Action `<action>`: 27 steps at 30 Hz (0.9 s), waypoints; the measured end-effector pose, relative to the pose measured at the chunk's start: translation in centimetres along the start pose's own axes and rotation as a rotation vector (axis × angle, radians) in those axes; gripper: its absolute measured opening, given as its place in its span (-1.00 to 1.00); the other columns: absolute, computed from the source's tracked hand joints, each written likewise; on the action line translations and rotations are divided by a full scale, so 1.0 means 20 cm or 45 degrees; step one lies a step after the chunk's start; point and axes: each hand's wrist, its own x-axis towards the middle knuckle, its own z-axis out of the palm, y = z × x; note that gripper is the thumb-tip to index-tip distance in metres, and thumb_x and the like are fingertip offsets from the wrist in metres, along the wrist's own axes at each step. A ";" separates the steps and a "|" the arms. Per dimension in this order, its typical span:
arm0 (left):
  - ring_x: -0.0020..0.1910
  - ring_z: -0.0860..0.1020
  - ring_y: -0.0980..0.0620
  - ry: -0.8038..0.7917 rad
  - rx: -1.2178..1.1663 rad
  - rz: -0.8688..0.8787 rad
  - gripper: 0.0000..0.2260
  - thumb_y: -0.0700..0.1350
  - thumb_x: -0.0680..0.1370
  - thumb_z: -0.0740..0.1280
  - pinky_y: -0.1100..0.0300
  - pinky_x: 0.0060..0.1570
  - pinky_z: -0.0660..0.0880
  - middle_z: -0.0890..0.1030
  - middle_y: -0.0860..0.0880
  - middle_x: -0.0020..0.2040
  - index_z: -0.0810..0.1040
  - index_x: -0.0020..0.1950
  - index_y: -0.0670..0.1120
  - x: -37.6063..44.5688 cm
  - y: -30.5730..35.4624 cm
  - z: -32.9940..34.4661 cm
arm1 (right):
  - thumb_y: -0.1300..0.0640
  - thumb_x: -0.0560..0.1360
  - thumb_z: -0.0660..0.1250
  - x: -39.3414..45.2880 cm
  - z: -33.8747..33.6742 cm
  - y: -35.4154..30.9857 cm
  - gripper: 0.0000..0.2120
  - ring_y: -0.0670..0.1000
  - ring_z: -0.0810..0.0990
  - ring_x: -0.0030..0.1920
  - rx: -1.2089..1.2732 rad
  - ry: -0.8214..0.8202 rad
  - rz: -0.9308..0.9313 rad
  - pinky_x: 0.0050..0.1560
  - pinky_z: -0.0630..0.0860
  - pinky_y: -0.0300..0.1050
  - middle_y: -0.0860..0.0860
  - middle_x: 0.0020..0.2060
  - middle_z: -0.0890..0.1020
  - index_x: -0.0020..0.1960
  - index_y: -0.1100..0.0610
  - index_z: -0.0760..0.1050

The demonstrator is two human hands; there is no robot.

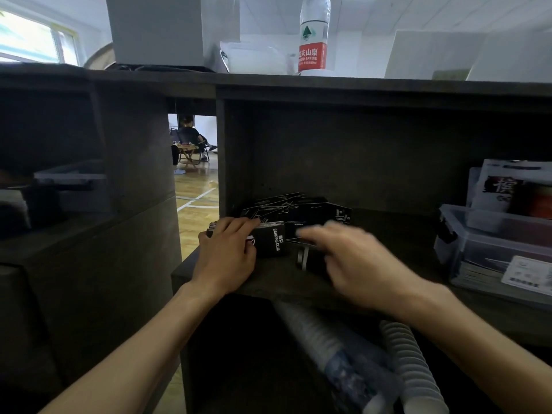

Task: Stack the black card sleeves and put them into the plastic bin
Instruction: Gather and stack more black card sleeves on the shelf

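Observation:
A loose heap of black card sleeves (298, 209) with white print lies at the back left of a dark shelf (397, 234). My left hand (228, 253) grips a squared stack of sleeves (273, 242) whose top one reads CAMPING CLUB. My right hand (352, 259) is blurred and hovers with fingers stretched forward over another black sleeve (304, 258) lying in front of the heap. Whether it touches that sleeve is not visible. The clear plastic bin (490, 252) stands at the right end of the shelf.
Papers and cards fill the bin, and booklets (507, 189) stand behind it. A water bottle (313, 37) and white boxes sit on the top board. Stacks of paper cups (358, 354) lie on the level below. Left of the shelf is an open gap to the floor.

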 end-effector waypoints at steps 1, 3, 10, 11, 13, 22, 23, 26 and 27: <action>0.40 0.23 0.08 -0.002 -0.002 0.002 -0.56 -0.05 0.59 0.19 -0.20 0.23 0.30 0.40 0.13 0.40 0.33 0.48 0.12 0.00 0.00 0.00 | 0.34 0.44 0.26 0.04 -0.03 0.01 -0.42 -0.04 0.54 0.11 0.094 0.186 0.003 0.16 0.49 -0.13 -0.06 0.08 0.55 0.38 -0.08 0.42; 0.40 0.23 0.08 -0.001 -0.007 0.003 -0.56 -0.05 0.58 0.19 -0.18 0.23 0.31 0.40 0.13 0.40 0.34 0.47 0.12 0.00 0.01 0.00 | 0.33 0.45 0.32 0.11 -0.07 0.04 -0.48 -0.15 0.58 0.01 0.359 0.483 0.097 0.00 0.54 -0.28 -0.12 -0.02 0.57 0.32 -0.09 0.46; 0.39 0.24 0.10 0.012 -0.045 -0.008 -0.61 -0.01 0.62 0.10 -0.15 0.25 0.27 0.41 0.14 0.39 0.36 0.46 0.11 0.00 0.01 -0.01 | 0.39 0.44 0.38 0.28 0.29 0.09 -0.68 0.08 0.66 -0.07 1.142 0.638 0.704 0.01 0.62 0.14 0.06 -0.08 0.64 -0.04 0.01 0.40; 0.38 0.23 0.11 0.014 -0.050 -0.008 -0.61 0.01 0.63 0.08 -0.15 0.25 0.27 0.41 0.14 0.39 0.36 0.46 0.11 0.00 0.01 -0.01 | 0.37 0.44 0.40 0.28 0.33 0.09 -0.70 0.04 0.67 -0.07 1.137 0.620 0.746 0.02 0.62 0.15 0.04 -0.08 0.64 -0.05 0.02 0.40; 0.38 0.23 0.12 0.007 -0.057 -0.004 -0.61 0.11 0.63 0.06 -0.15 0.25 0.27 0.42 0.14 0.38 0.35 0.45 0.13 0.00 0.01 -0.01 | 0.29 0.43 0.45 0.27 0.40 0.10 -0.73 -0.02 0.66 -0.08 1.071 0.567 0.785 0.00 0.62 0.07 -0.01 -0.11 0.65 -0.07 0.01 0.41; 0.36 0.28 0.07 0.068 -0.048 0.017 -0.63 0.06 0.60 0.26 -0.19 0.24 0.32 0.48 0.14 0.30 0.41 0.41 0.14 -0.01 0.00 0.00 | -0.01 0.51 0.31 0.21 0.42 0.08 -0.64 0.13 0.47 0.22 0.085 -0.106 0.577 0.25 0.41 0.07 0.06 0.15 0.55 0.26 0.07 0.39; 0.37 0.27 0.06 0.069 -0.054 0.013 -0.63 0.03 0.60 0.27 -0.20 0.24 0.32 0.48 0.14 0.31 0.42 0.42 0.13 -0.01 0.00 0.00 | 0.02 0.50 0.31 0.21 0.40 0.10 -0.68 0.11 0.49 0.20 0.196 -0.112 0.606 0.25 0.43 0.03 0.04 0.13 0.57 0.23 0.04 0.42; 0.39 0.22 0.06 0.040 -0.045 0.005 -0.60 -0.05 0.60 0.26 -0.21 0.27 0.31 0.45 0.15 0.35 0.39 0.44 0.12 0.00 0.01 -0.01 | 0.15 0.51 0.30 0.22 0.35 0.22 -0.79 0.04 0.58 0.12 0.378 0.070 0.782 0.21 0.50 -0.03 0.00 0.05 0.63 0.12 -0.03 0.53; 0.40 0.20 0.06 0.026 -0.037 0.004 -0.60 -0.07 0.61 0.26 -0.21 0.28 0.30 0.44 0.15 0.37 0.38 0.45 0.13 0.00 0.01 -0.01 | 0.17 0.53 0.30 0.23 0.33 0.27 -0.80 0.03 0.59 0.10 0.370 0.121 0.827 0.19 0.52 -0.01 0.00 0.05 0.63 0.11 -0.03 0.54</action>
